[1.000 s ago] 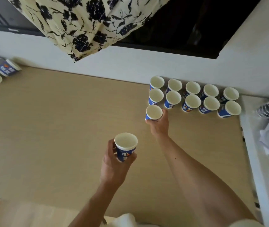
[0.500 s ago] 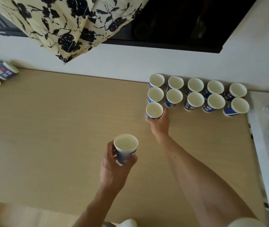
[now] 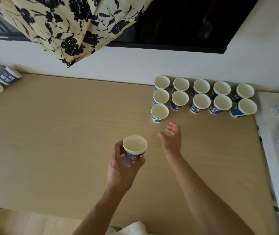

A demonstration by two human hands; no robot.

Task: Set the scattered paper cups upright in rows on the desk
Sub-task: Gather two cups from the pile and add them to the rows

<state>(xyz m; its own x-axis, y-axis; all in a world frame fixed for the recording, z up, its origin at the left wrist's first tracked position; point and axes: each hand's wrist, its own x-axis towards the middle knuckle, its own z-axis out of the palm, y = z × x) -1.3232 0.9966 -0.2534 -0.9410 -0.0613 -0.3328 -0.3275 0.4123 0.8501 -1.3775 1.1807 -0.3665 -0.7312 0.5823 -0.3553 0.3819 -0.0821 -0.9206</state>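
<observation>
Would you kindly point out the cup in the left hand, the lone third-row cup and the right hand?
held cup (image 3: 135,145): head view, inside its open mouth.
third-row cup (image 3: 159,112): head view, inside its open mouth.
right hand (image 3: 172,139): head view, middle of the hand.

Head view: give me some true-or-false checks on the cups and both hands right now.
1. The left hand grips the held cup above the desk. True.
2. The right hand holds the third-row cup. False: it is open and clear of that cup.
3. The third row has just one upright cup. True.
4. The back row has four cups. False: it has five.
5. The far-left cups stand upright in rows. False: several lie on their sides, bunched together.
</observation>
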